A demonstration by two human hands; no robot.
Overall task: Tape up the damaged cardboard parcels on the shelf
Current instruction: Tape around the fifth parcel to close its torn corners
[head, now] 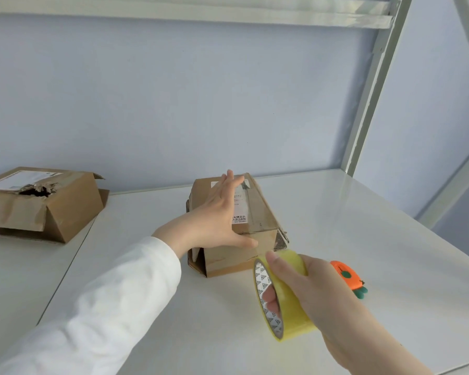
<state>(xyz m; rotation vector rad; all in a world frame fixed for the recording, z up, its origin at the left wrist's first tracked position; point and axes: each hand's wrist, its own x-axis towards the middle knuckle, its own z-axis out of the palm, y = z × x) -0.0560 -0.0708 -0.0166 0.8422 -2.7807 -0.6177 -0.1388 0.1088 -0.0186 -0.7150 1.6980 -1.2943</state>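
Two hands work at a white shelf [336,212]: the left hand [214,220] lies spread flat on the middle parcel [257,223], the right hand [317,288] grips a tape roll [279,296]; a torn parcel [41,204] sits far left.

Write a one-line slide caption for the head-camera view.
Left hand steadies a cardboard parcel while right hand holds the tape roll.
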